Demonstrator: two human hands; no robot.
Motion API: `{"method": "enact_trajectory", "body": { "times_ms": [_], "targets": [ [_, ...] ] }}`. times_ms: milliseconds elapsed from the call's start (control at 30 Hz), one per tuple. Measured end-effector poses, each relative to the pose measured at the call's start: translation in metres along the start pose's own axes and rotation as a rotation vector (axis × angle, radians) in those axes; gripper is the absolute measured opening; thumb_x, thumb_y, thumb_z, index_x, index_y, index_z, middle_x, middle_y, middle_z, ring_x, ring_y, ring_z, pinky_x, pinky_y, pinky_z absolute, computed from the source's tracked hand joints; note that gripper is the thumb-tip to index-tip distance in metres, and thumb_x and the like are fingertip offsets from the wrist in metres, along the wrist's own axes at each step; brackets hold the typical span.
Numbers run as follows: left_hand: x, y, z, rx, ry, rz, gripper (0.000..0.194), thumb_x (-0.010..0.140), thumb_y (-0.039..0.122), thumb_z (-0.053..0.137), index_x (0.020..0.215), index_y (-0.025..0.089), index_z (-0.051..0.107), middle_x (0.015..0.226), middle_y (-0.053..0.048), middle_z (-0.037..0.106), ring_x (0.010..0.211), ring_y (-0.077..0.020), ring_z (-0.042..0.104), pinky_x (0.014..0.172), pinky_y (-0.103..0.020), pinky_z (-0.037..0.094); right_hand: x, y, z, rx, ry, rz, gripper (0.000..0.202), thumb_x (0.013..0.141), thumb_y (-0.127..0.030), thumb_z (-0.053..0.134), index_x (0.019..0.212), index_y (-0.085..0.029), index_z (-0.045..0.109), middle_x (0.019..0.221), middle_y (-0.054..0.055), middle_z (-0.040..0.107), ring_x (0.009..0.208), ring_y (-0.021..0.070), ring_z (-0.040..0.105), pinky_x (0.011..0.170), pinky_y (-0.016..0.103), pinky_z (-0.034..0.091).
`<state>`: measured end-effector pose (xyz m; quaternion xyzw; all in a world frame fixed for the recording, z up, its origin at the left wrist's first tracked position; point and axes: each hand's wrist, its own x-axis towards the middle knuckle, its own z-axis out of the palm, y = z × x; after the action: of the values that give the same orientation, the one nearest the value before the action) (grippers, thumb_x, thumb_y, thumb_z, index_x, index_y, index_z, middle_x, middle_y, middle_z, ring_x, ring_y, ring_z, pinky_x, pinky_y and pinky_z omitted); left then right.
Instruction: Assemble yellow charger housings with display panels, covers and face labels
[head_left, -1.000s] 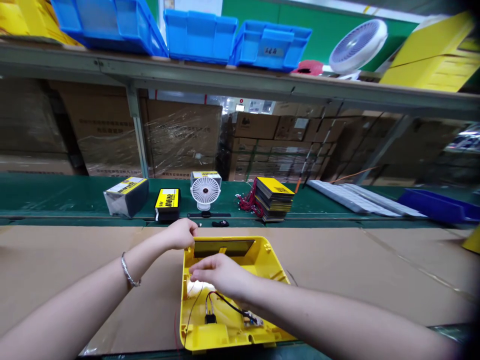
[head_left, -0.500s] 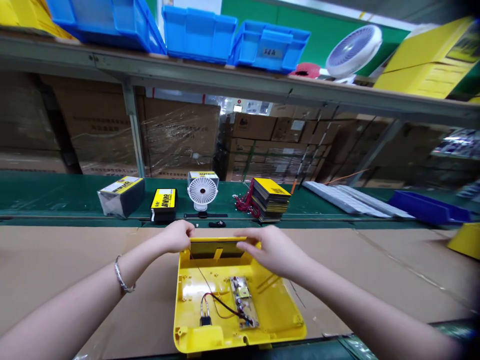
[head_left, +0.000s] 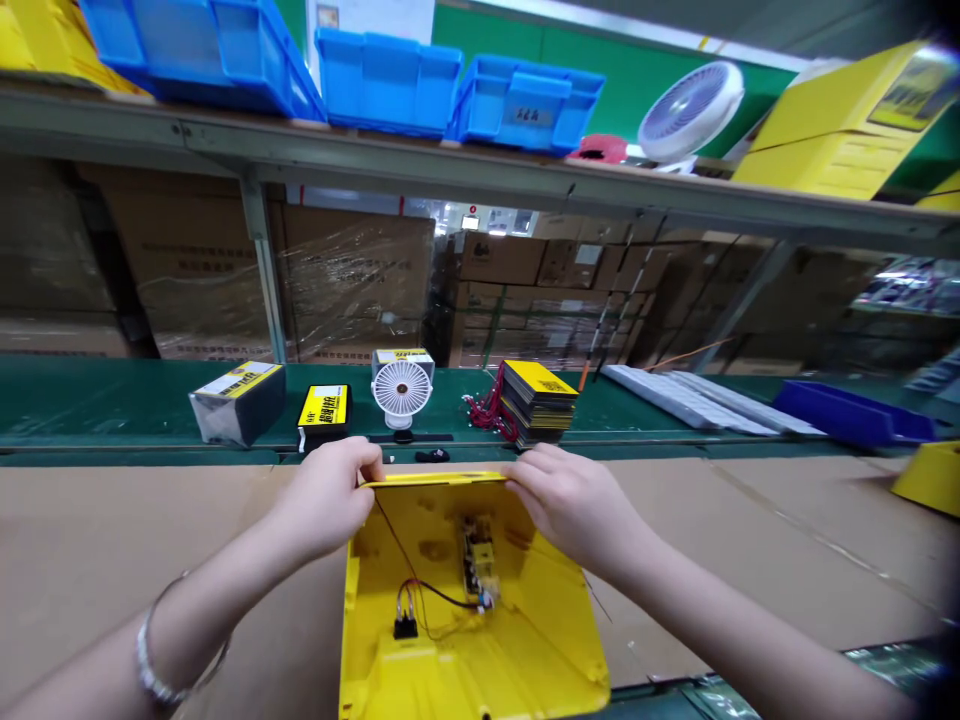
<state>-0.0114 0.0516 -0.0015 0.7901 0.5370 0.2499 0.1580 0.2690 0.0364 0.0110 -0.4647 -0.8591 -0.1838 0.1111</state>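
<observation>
A yellow plastic housing [head_left: 547, 630] stands tilted in front of me, its hollow inside facing me. My left hand [head_left: 334, 495] pinches the top left corner of its rim. At the top right corner, my right hand [head_left: 574, 510] has its fingers curled over the same edge. Inside the housing sits a small circuit board [head_left: 478, 560]. A black socket [head_left: 406, 626] at the lower left is joined to it by wires. One thin wire runs up to the top edge near my left hand. The housing's outer face is hidden.
Brown cardboard [head_left: 750, 570] covers the bench. Behind it stand a grey box [head_left: 240, 405], a black-and-yellow box [head_left: 324, 412], a small white fan [head_left: 403, 390] and stacked yellow-topped panels [head_left: 536, 400] with red wires. Blue bins [head_left: 390, 85] line the shelf above.
The housing has tipped, its far edge raised and its inside turned more toward me. My right hand, loosely spread before, now grips the rim. My left hand has shifted lower on its corner.
</observation>
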Motion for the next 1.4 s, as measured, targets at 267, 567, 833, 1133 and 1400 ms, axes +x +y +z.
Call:
{"method": "enact_trajectory", "body": {
  "times_ms": [267, 567, 833, 1133, 1400],
  "targets": [
    [-0.054, -0.029, 0.041, 0.200, 0.039, 0.286, 0.051, 0.060, -0.001, 0.038, 0.103, 0.024, 0.050, 0.133, -0.004, 0.045, 0.128, -0.0232, 0.033, 0.107, -0.040, 0.029, -0.058, -0.016, 0.016, 0.035, 0.219, -0.340, 0.025, 0.082, -0.012, 0.049, 0.103, -0.017, 0.063, 0.084, 0.010, 0.068, 0.081, 0.0232, 0.059, 0.069, 0.038, 0.047],
    [-0.002, -0.008, 0.024, -0.336, -0.258, -0.150, 0.085, 0.073, 0.046, 0.059, 0.142, 0.031, 0.010, 0.152, 0.001, -0.002, 0.138, -0.0213, -0.007, 0.113, -0.043, 0.001, -0.014, 0.004, 0.043, 0.661, 0.154, 0.456, 0.036, 0.083, -0.041, 0.051, 0.116, -0.025, 0.054, 0.127, 0.007, 0.050, 0.121, 0.0231, 0.042, 0.103, 0.044, 0.033],
    [0.046, -0.029, 0.062, -0.737, -0.075, -0.347, 0.029, 0.077, 0.044, 0.048, 0.091, 0.019, 0.051, 0.092, -0.008, 0.063, 0.087, -0.0246, 0.062, 0.074, -0.033, 0.050, 0.019, 0.012, 0.072, 1.467, -0.121, 0.686, 0.031, 0.074, -0.039, 0.059, 0.097, -0.020, 0.049, 0.088, 0.004, 0.065, 0.080, 0.0216, 0.065, 0.071, 0.034, 0.050],
    [0.039, -0.026, 0.059, -0.886, -0.072, -0.355, 0.037, 0.072, 0.050, 0.058, 0.094, 0.020, 0.054, 0.094, -0.007, 0.064, 0.083, -0.0241, 0.062, 0.069, -0.031, 0.049, 0.011, 0.018, 0.083, 1.891, -0.120, 0.646, 0.035, 0.072, -0.028, 0.064, 0.102, -0.022, 0.047, 0.088, 0.003, 0.065, 0.082, 0.0232, 0.066, 0.075, 0.038, 0.048],
    [0.041, -0.022, 0.056, -0.777, 0.002, -0.379, 0.037, 0.071, 0.053, 0.058, 0.085, 0.019, 0.057, 0.092, -0.006, 0.063, 0.082, -0.0241, 0.059, 0.066, -0.029, 0.045, 0.018, 0.017, 0.083, 1.674, -0.068, 0.698, 0.023, 0.075, -0.034, 0.059, 0.092, -0.021, 0.051, 0.083, 0.002, 0.064, 0.076, 0.0198, 0.063, 0.068, 0.032, 0.047]
  ]
}}
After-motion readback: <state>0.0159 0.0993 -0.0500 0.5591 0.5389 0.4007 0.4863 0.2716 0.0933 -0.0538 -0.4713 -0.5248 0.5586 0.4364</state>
